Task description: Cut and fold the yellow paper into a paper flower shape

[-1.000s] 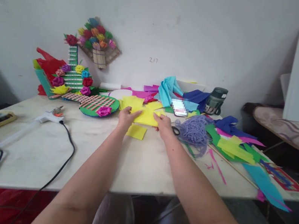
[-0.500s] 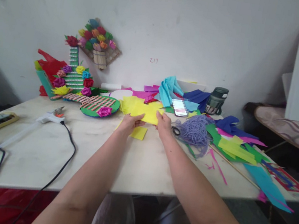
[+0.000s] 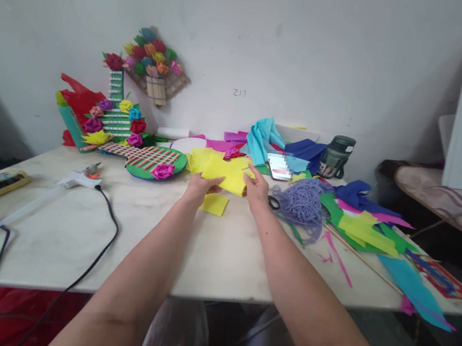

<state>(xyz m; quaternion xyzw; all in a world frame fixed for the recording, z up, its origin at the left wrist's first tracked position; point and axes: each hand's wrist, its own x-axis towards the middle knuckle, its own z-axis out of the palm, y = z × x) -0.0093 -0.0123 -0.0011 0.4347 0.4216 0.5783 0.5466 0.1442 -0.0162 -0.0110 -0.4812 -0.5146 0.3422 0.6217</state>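
Note:
Yellow crepe paper is stretched between my two hands, a little above the white table. My left hand grips its left lower edge, thumb on top and fingers beneath. At the right end my right hand pinches the paper's edge between thumb and fingers. A small yellow paper square lies flat just below the held sheet. Close to my right wrist are the black handle of scissors and a heap of purple yarn; the scissors' blades are hidden.
On the left lie a guitar-shaped craft with paper flowers, a glue gun with its black cord, and a power strip. A phone, a dark bottle and coloured crepe paper occupy the back and right.
My right hand has shifted its grip slightly, its fingers opening a little along the paper's right edge. The left hand keeps its hold. The view has moved very slightly.

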